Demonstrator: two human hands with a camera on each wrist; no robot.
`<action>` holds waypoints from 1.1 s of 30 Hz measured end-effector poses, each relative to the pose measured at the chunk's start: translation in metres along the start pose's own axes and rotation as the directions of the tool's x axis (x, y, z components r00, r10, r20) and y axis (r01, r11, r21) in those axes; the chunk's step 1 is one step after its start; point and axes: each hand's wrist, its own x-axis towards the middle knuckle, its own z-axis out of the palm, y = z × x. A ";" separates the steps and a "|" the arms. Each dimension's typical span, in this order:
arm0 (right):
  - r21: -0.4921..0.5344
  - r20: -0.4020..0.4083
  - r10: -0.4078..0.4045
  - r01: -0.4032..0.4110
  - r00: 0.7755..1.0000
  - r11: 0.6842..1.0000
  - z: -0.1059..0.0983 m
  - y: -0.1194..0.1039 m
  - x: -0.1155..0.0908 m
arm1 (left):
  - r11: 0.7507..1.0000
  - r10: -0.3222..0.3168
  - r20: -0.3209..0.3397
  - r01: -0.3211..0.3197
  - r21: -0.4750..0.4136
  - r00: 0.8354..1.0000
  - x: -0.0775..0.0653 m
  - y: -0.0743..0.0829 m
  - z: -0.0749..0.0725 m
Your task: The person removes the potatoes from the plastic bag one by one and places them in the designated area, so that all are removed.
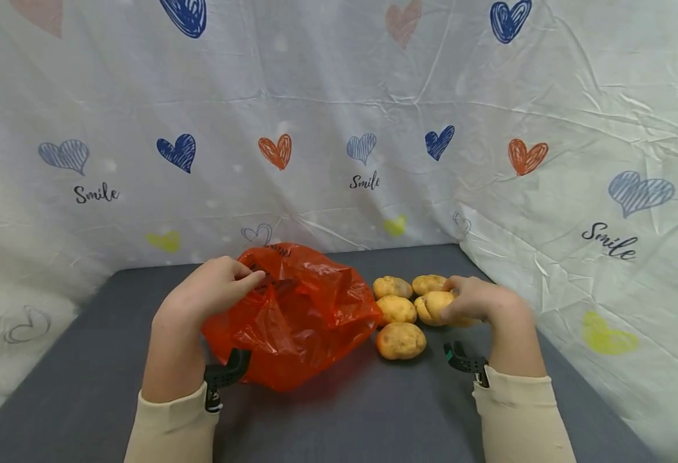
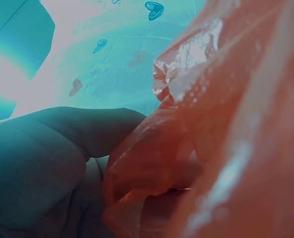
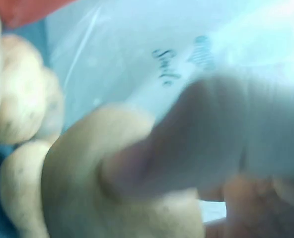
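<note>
A red plastic bag (image 1: pixel 310 321) lies crumpled and puffed up in the middle of the table. My left hand (image 1: pixel 211 289) grips its left edge; in the left wrist view the bag's film (image 2: pixel 152 153) is bunched between thumb and fingers. At the bag's right side, my right hand (image 1: pixel 480 301) holds a potato (image 1: pixel 431 307). The right wrist view shows the thumb pressed on this potato (image 3: pixel 72 168), blurred. Several other potatoes (image 1: pixel 401 341) lie close together between the bag and my right hand. The bag's inside is hidden from the head view.
A dark grey table (image 1: pixel 350 418) spreads beneath everything. Behind it and along the right side hangs a white curtain (image 1: pixel 327 212) printed with hearts and the word Smile. Both wrists wear black straps, the left strap (image 1: pixel 229 370) close to the bag.
</note>
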 end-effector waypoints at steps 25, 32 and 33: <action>-0.072 0.065 0.206 -0.202 0.976 0.977 0.032 -0.005 0.038 | 0.999 -0.032 -0.007 0.032 -0.014 0.999 -0.003 -0.007 0.001; -0.105 0.070 0.247 -0.239 0.967 0.965 0.035 -0.009 0.047 | 0.998 -0.054 0.000 0.054 -0.012 0.999 -0.006 -0.012 0.001; -0.100 0.071 0.246 -0.239 0.967 0.966 0.035 -0.009 0.047 | 0.998 -0.058 -0.001 0.058 -0.012 0.998 -0.006 -0.012 0.001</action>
